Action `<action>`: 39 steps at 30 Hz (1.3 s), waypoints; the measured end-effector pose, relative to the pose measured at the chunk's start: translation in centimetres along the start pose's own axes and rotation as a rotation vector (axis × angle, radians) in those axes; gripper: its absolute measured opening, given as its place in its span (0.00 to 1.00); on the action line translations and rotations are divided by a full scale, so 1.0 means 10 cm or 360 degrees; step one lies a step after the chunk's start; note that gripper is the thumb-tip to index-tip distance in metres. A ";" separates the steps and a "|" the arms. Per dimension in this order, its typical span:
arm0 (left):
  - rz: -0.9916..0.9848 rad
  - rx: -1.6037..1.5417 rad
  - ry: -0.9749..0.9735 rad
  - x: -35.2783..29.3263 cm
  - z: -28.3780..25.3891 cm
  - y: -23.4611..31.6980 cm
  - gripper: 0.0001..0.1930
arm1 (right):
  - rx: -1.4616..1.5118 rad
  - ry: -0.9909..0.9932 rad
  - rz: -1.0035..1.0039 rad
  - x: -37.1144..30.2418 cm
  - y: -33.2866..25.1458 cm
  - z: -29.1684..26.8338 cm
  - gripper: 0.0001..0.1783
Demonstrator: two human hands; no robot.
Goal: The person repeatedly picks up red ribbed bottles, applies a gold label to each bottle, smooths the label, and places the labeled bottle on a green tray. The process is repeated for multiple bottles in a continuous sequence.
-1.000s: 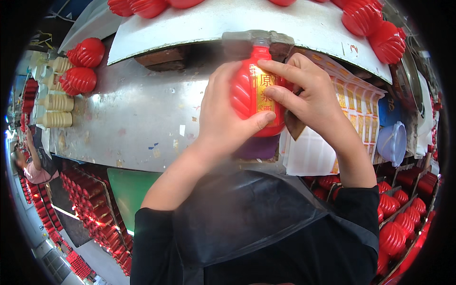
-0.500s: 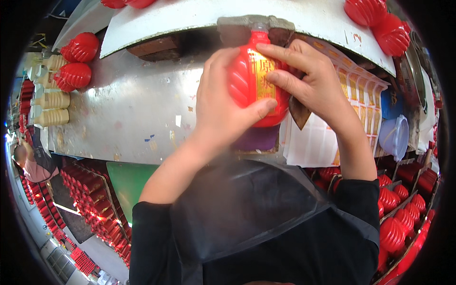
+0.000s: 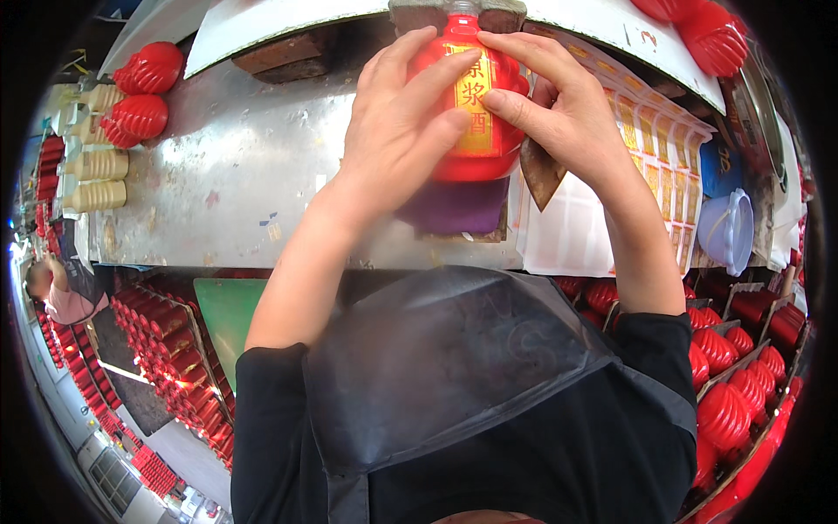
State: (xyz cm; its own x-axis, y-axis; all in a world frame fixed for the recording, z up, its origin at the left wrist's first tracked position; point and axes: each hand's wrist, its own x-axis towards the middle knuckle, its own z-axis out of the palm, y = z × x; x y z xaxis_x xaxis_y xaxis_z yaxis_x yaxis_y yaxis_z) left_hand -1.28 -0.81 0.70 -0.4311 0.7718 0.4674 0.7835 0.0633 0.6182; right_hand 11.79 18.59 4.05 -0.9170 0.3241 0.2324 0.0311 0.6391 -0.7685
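Note:
A glossy red ribbed bottle [image 3: 480,166] lies on its back, neck pointing away from me, with a gold label [image 3: 476,131] facing up. Its neck rests at a grey block [image 3: 506,12], and its base is by a purple pad [image 3: 454,208]. My left hand [image 3: 393,127] grips the bottle's left side, a finger and thumb pressed on the label. My right hand [image 3: 567,105] lies along the right side, index finger and thumb near the label's edge. A brown pointed blade [image 3: 541,175] sticks out from under its curled fingers.
Sheets of gold labels [image 3: 650,166] lie right of the bottle, near a pale plastic bucket [image 3: 726,231]. Red bottles [image 3: 140,118] and beige pieces [image 3: 96,179] stand at left. A white board [image 3: 288,26] edges the metal bench [image 3: 236,192]. Crates of red bottles [image 3: 724,415] stand at lower right.
My left fingers and thumb have shifted up over the label. The bottle and both hands sit higher in the picture, and the whole view has shifted somewhat. The blade stays in my right hand.

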 end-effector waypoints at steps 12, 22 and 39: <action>-0.0027 -0.0032 0.0037 0.01 0.03 -0.02 0.28 | 0.0015 0.0020 -0.0049 0.04 0.11 0.07 0.31; -0.0020 0.0027 0.0075 0.01 0.07 -0.01 0.28 | 0.0035 -0.0017 -0.0022 0.05 0.12 0.07 0.31; -0.0443 -0.0982 0.0078 -0.13 0.04 -0.06 0.31 | 0.0188 -0.0127 0.0109 0.03 0.06 0.02 0.32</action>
State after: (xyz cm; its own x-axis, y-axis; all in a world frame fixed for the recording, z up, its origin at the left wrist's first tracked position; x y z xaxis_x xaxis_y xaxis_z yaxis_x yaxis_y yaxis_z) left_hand -1.01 -1.61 -0.52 -0.6108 0.7487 0.2578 0.2480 -0.1283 0.9602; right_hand 11.47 18.88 3.52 -0.9431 0.3050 0.1325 0.0523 0.5294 -0.8468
